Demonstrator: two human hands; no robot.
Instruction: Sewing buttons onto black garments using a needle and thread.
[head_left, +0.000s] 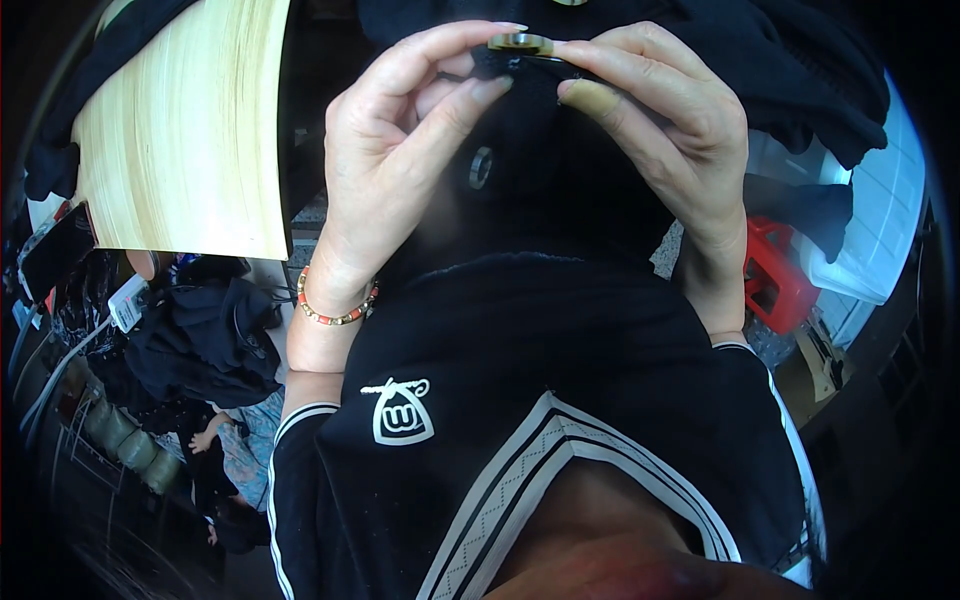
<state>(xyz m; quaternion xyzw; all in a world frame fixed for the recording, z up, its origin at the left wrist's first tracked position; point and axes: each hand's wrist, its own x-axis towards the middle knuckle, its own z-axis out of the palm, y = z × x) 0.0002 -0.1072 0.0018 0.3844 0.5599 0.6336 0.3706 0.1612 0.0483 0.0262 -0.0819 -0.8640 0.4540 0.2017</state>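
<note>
At the top middle, both hands meet at a round, shiny button (520, 43) seen nearly edge-on, on black cloth (535, 140). My left hand (385, 130) pinches the cloth, its index fingertip on the button's left edge and its thumb just below. From the other side my right hand (670, 110) reaches in with bent fingers, the index fingertip at the button's right edge. A tan cover (592, 97) wraps its thumb tip. Something thin and dark lies between finger and thumb, too small to name. Lower on the cloth is a second round button (481, 167).
A pale wood-grain board (190, 130) stands at left. Dark clothes (205, 340), a white power strip (128, 303) and a phone-like dark slab (55, 255) lie below it. Another person's hand (203, 437) shows at lower left. At right are a red plastic object (778, 280) and a white bin (880, 225).
</note>
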